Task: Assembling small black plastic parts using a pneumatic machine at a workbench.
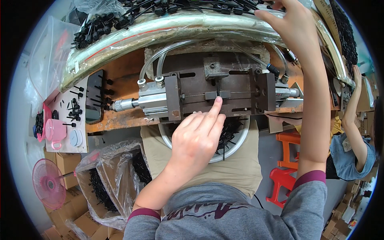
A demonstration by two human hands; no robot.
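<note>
My left hand (194,138) reaches up from below, its index finger stretched out. That fingertip rests on a small dark block (225,95) at the middle of a brown metal clamping fixture (240,76). A thin black part (218,86) stands in the block, under a metal bracket (212,68). The other left fingers lie loosely extended over the fixture's front edge. Up at the top right, my right hand (298,26) is raised with thumb and fingers apart. It is nearest a heap of black cable-like parts (224,8); the upper frame edge cuts off its fingertips.
Pneumatic cylinders (154,100) with clear hoses flank the fixture. A plastic-wrapped curved edge (176,28) runs behind it. A phone (95,96) and loose black parts lie left. A white-rimmed bin (241,140) sits at my lap. Right are red stools (282,182) and a co-worker's arm (352,104).
</note>
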